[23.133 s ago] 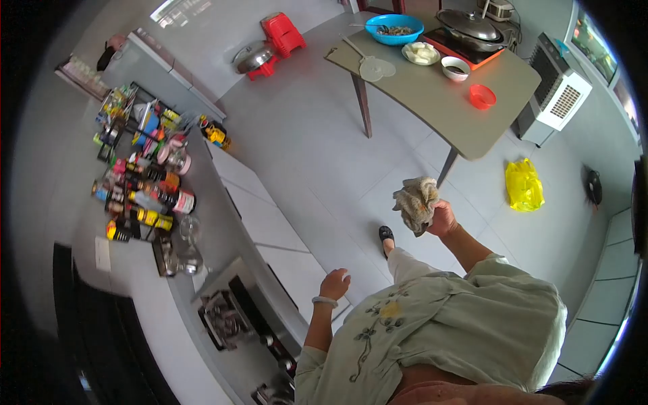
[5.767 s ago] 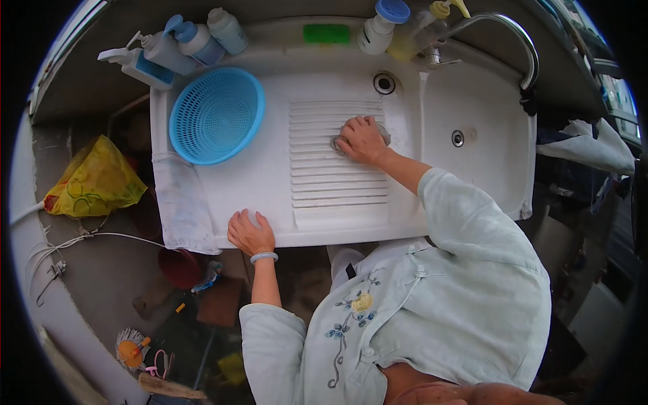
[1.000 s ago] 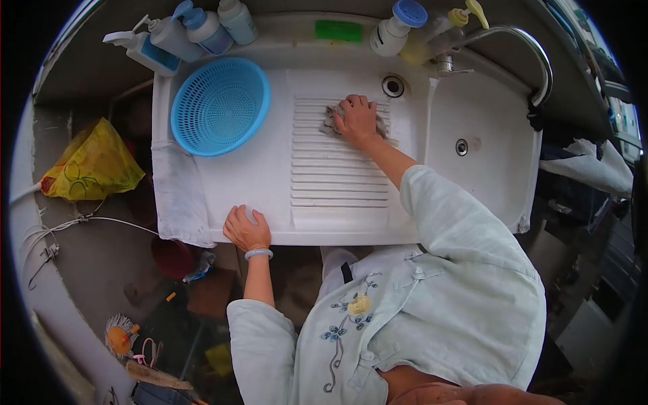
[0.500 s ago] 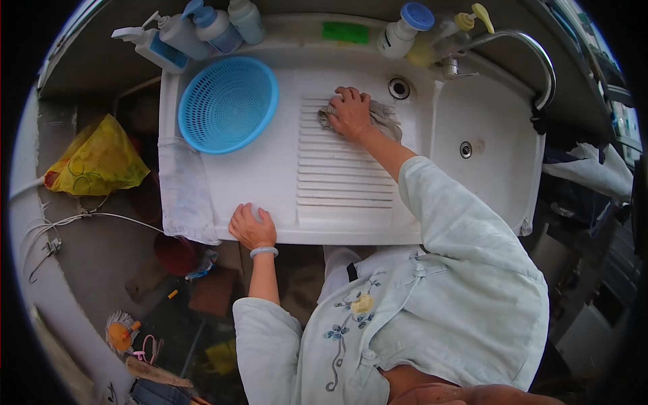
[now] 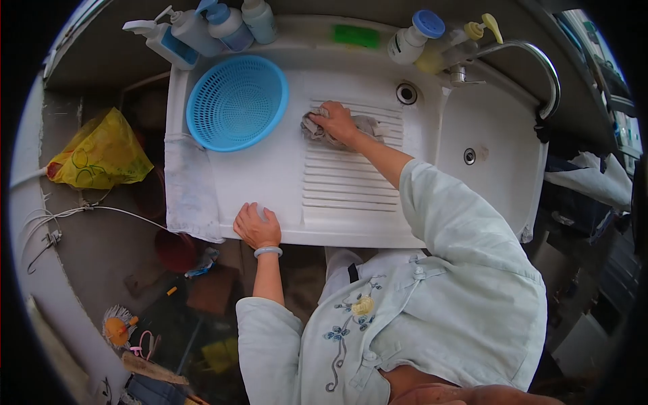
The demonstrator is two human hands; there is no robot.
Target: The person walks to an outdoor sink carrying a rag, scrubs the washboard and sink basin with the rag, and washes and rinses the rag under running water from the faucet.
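My right hand (image 5: 335, 123) grips a crumpled grey cloth (image 5: 368, 127) and presses it onto the upper part of the ribbed washboard (image 5: 351, 182) moulded into the white sink (image 5: 260, 185). Part of the cloth bunches out left of the fingers, and the rest trails to the right under my wrist. At the sink's front edge rests my left hand (image 5: 258, 226), fingers apart on the rim, with a pale bangle (image 5: 268, 251) on that wrist. Up and left of the right hand stands a blue plastic colander (image 5: 237, 104) in the sink.
Pump bottles (image 5: 233, 28) line the back left ledge; a blue-capped bottle (image 5: 413, 39) and a yellow-pump bottle (image 5: 462, 46) stand at back right. The faucet (image 5: 550, 74) arches over the right basin (image 5: 489, 172). A white cloth (image 5: 191, 189) drapes the left edge, near a yellow bag (image 5: 101, 152).
My right hand has slid the cloth left and slightly down across the washboard. My left hand stays on the front rim. The whole view has shifted a little.
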